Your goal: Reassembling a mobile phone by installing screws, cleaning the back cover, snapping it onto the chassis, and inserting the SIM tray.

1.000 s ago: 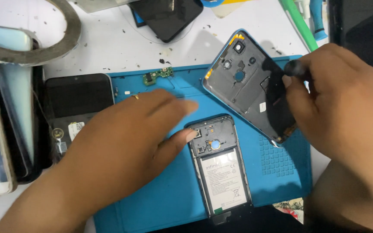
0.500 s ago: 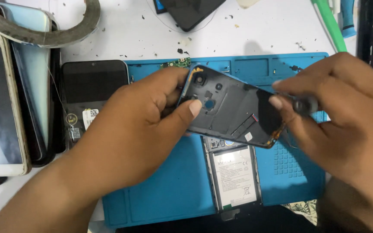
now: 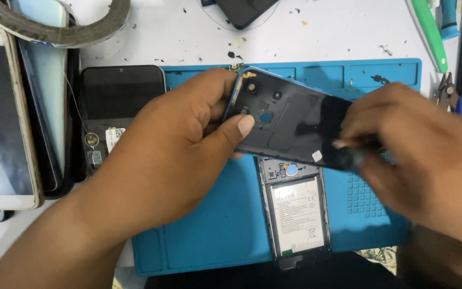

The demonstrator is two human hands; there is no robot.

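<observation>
Back cover already off, held by left hand and right hand above opened phone; battery still seated, interior work remaining.

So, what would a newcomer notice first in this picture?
Both hands, left and right, hold a dark phone back cover in the middle, above the blue mat. Under it lies an opened phone with its battery showing. More phones are stacked at the left edge.
</observation>
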